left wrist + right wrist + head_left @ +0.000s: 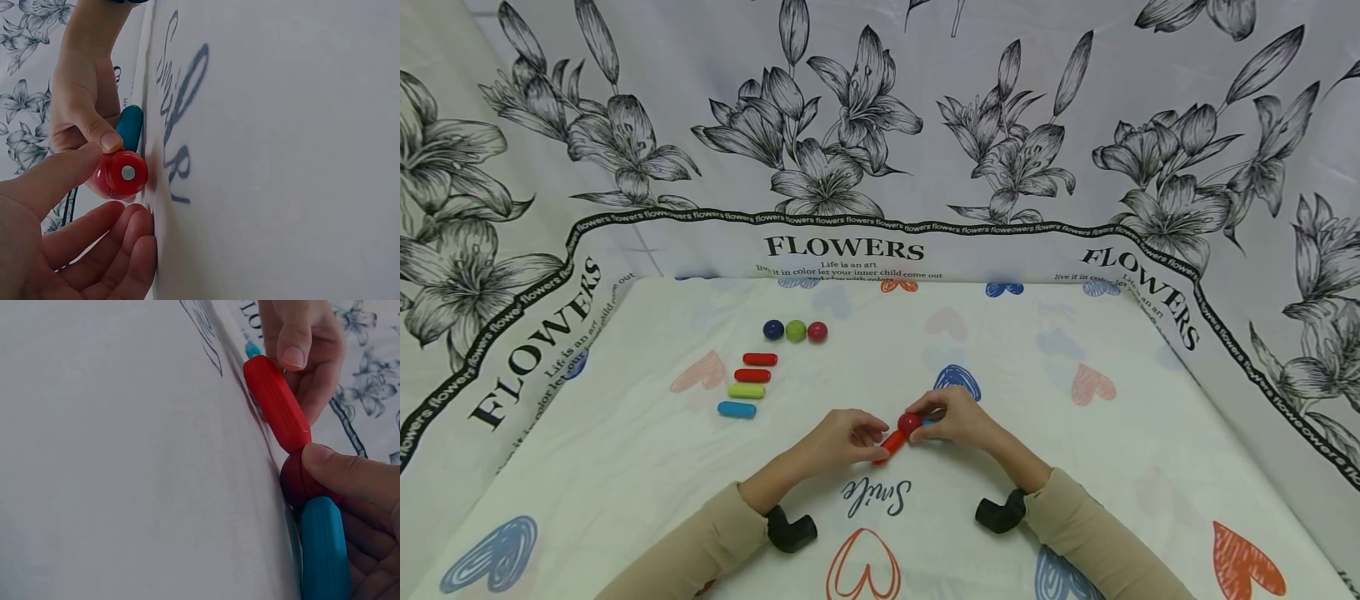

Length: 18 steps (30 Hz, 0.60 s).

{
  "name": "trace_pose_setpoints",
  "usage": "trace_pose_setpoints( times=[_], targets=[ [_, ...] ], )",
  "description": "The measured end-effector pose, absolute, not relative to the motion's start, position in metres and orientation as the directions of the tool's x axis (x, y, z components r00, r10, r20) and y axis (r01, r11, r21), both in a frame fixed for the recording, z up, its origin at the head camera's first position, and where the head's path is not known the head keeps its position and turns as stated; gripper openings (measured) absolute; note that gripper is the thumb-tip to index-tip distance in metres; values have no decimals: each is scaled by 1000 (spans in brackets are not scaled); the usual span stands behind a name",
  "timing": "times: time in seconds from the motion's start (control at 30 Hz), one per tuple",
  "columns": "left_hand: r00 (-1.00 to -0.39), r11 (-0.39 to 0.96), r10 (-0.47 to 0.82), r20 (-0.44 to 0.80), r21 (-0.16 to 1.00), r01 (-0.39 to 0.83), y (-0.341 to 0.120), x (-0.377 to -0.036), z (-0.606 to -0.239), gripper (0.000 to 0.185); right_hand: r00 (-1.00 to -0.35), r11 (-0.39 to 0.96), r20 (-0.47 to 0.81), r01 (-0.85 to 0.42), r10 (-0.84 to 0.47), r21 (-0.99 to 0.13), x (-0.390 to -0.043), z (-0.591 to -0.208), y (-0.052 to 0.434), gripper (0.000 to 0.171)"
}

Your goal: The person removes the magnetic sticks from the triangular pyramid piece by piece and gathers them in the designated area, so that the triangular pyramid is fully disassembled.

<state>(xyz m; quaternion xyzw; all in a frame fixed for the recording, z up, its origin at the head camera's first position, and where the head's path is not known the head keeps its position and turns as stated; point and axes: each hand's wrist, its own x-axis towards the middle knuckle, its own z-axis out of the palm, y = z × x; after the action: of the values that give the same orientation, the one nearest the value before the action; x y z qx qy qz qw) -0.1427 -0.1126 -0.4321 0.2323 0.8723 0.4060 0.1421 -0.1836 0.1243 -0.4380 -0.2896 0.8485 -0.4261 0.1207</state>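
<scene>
Left hand pinches the red stick; right hand pinches the red ball (light, stiff, probably slick), best gripped mid-length.

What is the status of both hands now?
Left hand holds red stick. Right hand pinches red ball, blue stick attached. Nothing in the way.
</scene>
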Motion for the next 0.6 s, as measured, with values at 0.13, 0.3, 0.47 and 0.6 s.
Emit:
trace_pose_setpoints(
  times=[0.13, 0.3, 0.47, 0.6],
  targets=[
    [-850, 572, 520, -78, 772, 279, -109, -143, -432, 39, -801, 465, 50, -396, -596, -792, -183, -438, 125, 35],
    [-852, 588, 516, -95, 762, 271, -107, -143, -430, 35, -802, 468, 49, -395, -595, -790, -183, -438, 124, 35],
    [-852, 602, 516, -94, 747, 282, -106, -143, -428, 32, -807, 474, 44, -390, -590, -789, -182, -437, 124, 35],
    [-856, 608, 507, -99, 746, 273, -104, -144, -428, 30, -803, 474, 47, -396, -594, -786, -183, -436, 124, 36]
  ],
)
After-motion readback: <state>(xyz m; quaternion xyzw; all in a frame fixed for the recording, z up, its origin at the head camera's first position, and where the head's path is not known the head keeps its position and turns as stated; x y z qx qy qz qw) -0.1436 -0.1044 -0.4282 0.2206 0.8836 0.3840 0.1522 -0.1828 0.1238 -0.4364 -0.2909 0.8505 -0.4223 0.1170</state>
